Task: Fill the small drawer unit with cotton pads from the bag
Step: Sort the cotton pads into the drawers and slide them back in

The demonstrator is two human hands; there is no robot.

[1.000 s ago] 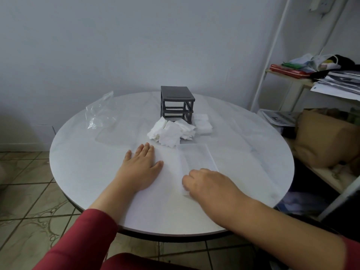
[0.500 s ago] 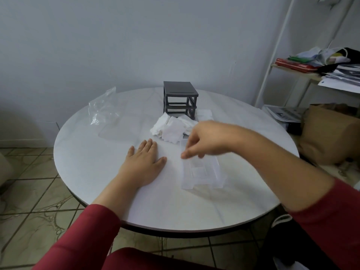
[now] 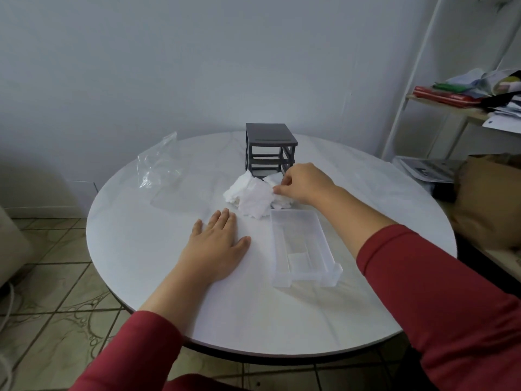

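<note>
Now that the right hand (image 3: 303,183) has left the clear drawer (image 3: 303,246) and reached the cotton pads (image 3: 253,194), its fingertips pinch one beside the drawer unit (image 3: 269,149). Left hand (image 3: 215,249) stays flat on the table (image 3: 141,244); filling likely starts now.

The small drawer unit (image 3: 270,149) is a dark grey frame standing upright at the far middle of the table, its slots open and without drawers. 1 clear plastic drawer (image 3: 302,246) lies flat near the front edge, almost empty. A loose heap of white cotton pads (image 3: 252,194) sits between them, touching the frame's base. The crumpled clear bag (image 3: 158,165) lies far left.
</note>
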